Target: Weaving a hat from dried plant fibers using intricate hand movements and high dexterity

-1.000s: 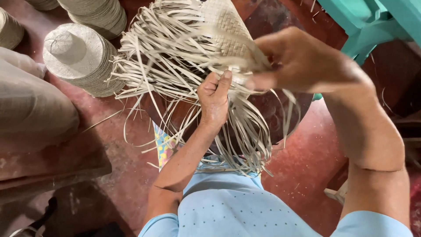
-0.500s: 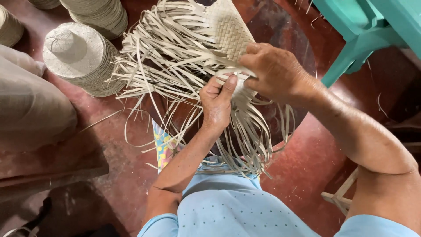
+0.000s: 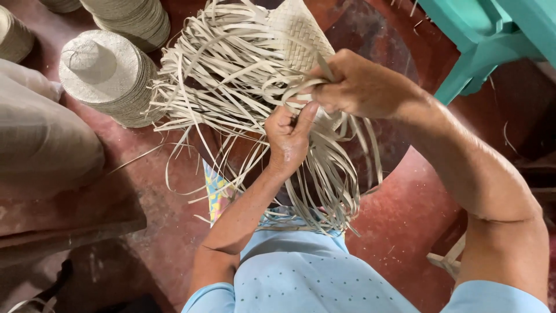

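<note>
Head view: your left hand (image 3: 289, 136) sits centre frame, fingers curled shut around a few pale flat straw strips, thumb pointing up toward the right hand. Your right hand (image 3: 356, 87) is just beyond it and slightly right, clenched on strips at the edge of the pale woven straw panel (image 3: 301, 35). The two hands touch, or nearly so, thumb to knuckles.

The woven panel stands at far centre, checker weave visible, with the loose pale straw strips (image 3: 231, 81) fanning out from it to the left and hanging down toward you past both wrists. The ends of the strips reach your light blue dotted shirt (image 3: 301, 278).

Under the work there's a dark round surface (image 3: 376, 35); can't tell what it is.

Far left: a stack of finished pale woven straw hats (image 3: 107, 78), crown up, on the red-brown floor (image 3: 405, 220). A second stack of woven straw pieces (image 3: 130, 17) sits just beyond it at the frame's top edge. Far right: a teal plastic chair (image 3: 492, 35), well apart from the hands. Left edge: beige cloth bundle (image 3: 40, 133).
</note>
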